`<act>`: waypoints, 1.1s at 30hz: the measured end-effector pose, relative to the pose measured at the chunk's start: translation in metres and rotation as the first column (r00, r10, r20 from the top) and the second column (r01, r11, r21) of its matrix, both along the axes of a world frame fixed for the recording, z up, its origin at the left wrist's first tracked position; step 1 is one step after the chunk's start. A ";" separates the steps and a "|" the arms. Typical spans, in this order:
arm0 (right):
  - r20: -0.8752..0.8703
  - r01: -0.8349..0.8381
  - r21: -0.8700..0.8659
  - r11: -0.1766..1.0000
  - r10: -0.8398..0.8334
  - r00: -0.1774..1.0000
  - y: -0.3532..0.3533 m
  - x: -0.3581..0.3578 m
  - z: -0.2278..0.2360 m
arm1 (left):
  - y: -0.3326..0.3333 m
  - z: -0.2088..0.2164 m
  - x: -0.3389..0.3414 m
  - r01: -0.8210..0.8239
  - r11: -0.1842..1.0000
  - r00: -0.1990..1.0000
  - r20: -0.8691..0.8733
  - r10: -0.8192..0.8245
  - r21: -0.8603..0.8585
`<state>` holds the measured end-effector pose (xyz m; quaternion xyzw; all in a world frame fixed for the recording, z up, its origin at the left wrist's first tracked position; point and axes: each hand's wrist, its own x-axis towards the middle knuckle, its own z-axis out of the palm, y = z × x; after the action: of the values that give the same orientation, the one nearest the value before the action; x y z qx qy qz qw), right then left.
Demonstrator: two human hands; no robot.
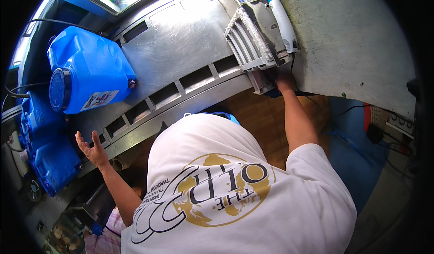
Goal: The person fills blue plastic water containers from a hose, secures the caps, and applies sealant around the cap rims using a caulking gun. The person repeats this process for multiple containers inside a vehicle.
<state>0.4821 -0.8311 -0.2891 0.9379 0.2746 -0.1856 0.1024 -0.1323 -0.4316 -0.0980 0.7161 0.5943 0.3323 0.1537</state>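
My left hand (94, 151) is raised in the air at the left, palm up, thumb and fingers apart, holding nothing. Nearest to it are the blue water jugs (55, 161) and the slotted front edge of the steel counter (181, 32). On the counter above stands a larger blue jug (97, 68) with a dark round cap. My right arm stretches forward to the counter's right end. There my right hand (285, 82) is at the lower end of a whitish slatted rack (246, 41); its fingers are hidden. Beside the rack lies a white handheld device (283, 23) with a blue tip and dark cord.
A pale grey tabletop (352, 41) spreads across the right. Below it are a power strip (400, 124) with cables and a blue panel (352, 150). Another person's pink plaid clothing (108, 236) shows at lower left. My white shirt (244, 190) fills the bottom middle.
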 end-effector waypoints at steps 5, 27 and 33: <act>0.090 -0.083 0.101 0.991 0.074 0.993 -0.024 0.009 -0.014 | 0.003 -0.014 0.001 0.030 0.999 0.994 0.102 -0.028 -0.021; -0.401 -0.096 0.851 0.516 0.758 0.514 0.258 -0.308 0.261 | -0.012 0.033 0.112 0.931 0.264 0.360 0.522 -0.773 -0.252; -0.364 0.153 0.931 0.333 0.794 0.487 0.309 -0.355 0.259 | 0.019 0.041 0.060 0.906 0.387 0.342 0.834 -0.433 -0.170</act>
<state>0.1267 -0.5225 -0.0300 0.5460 0.5515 -0.3783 -0.5046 -0.0722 -0.4129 -0.0570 0.6321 0.1801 0.2443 0.7129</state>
